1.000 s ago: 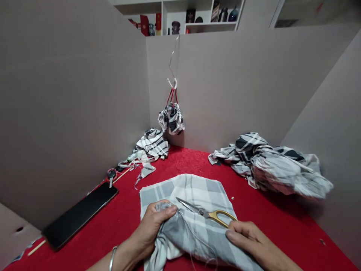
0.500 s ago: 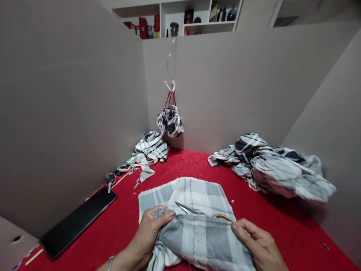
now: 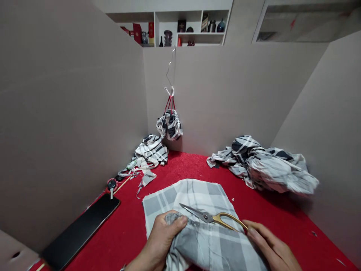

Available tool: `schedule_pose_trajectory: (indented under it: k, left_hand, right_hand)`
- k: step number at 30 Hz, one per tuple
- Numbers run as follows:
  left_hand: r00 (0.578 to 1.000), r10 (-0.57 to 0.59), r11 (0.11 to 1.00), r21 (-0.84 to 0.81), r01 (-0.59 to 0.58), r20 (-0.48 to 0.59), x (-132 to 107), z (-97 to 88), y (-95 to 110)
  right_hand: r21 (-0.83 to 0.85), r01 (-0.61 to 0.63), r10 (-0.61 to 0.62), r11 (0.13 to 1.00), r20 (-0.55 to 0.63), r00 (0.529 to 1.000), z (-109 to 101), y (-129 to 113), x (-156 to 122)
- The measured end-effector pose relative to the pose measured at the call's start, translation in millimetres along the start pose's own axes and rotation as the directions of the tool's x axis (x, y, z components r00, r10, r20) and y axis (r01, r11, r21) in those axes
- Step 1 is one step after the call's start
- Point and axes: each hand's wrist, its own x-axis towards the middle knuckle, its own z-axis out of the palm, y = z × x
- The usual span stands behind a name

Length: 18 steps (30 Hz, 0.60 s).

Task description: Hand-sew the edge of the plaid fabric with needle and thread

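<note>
Gray plaid cloth (image 3: 205,252) — bunched in left hand (image 3: 160,241)

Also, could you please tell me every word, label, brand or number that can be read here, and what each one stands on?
Nothing can be read with certainty.
Red box on the shelf: any print is too small to read.
Pale-spined item on the shelf: its label is too small and blurred to read.
Gold-handled scissors: no legible marking.
Black smartphone: no legible text.
</note>
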Motion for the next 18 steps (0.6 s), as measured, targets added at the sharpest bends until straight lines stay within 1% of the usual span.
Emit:
schedule_pose_trajectory:
  k: [1,2,3,4,5,6,7,8,10,12,15,16,18]
  left_hand:
    - [0.999,-0.021,1.0,0.005,0.021,0.026,0,0.0,0]
    - [0.998,-0.042,0.999,0.007,0.042,0.051,0,0.6,0]
    - [0.996,-0.058,0.998,0.009,0.057,0.073,0,1.7,0]
    - [0.994,-0.068,0.998,0.015,0.067,0.087,-1,3.2,0]
    - [0.993,-0.073,0.997,0.026,0.071,0.097,-3,4.9,0]
    - [0.992,-0.072,0.997,0.043,0.068,0.105,-4,6.7,0]
    - [0.992,-0.064,0.996,0.064,0.057,0.11,-6,8.3,0]
    - [0.992,-0.056,0.995,0.092,0.046,0.112,-7,9.6,0]
    - [0.994,-0.052,0.983,0.178,0.034,0.096,-9,10.8,-1]
    - [0.996,-0.053,0.959,0.283,0.03,0.072,-10,10.4,-3]
    - [0.995,-0.058,0.912,0.411,0.02,0.08,-7,7.8,-9]
    - [0.994,-0.061,0.899,0.439,0.014,0.093,-6,6.6,-11]
    - [0.989,-0.072,0.875,0.484,0.0,0.131,-5,3.0,-16]
  right_hand:
    - [-0.112,0.071,-0.08,0.991,-0.079,0.994,-2,-4,0]
    - [-0.192,0.141,-0.166,0.971,-0.125,0.978,-2,-11,0]
    - [-0.241,0.221,-0.259,0.945,-0.136,0.956,0,-19,-1]
    - [-0.256,0.312,-0.345,0.915,-0.093,0.934,4,-30,-3]
    - [-0.238,0.414,-0.432,0.879,-0.024,0.902,11,-42,-5]
    - [-0.205,0.509,-0.508,0.836,0.061,0.859,19,-54,-6]
    - [-0.165,0.564,-0.547,0.809,0.139,0.826,28,-65,-8]
    - [-0.131,0.609,-0.585,0.782,0.18,0.791,38,-75,-9]
    - [-0.112,0.68,-0.628,0.725,0.298,0.719,58,-87,-10]
    - [-0.145,0.716,-0.632,0.683,0.373,0.679,75,-88,-12]
    - [-0.248,0.733,-0.633,0.633,0.38,0.675,90,-76,-16]
    - [-0.289,0.743,-0.642,0.604,0.376,0.668,92,-71,-18]
    - [-0.373,0.768,-0.66,0.521,0.394,0.639,93,-61,-21]
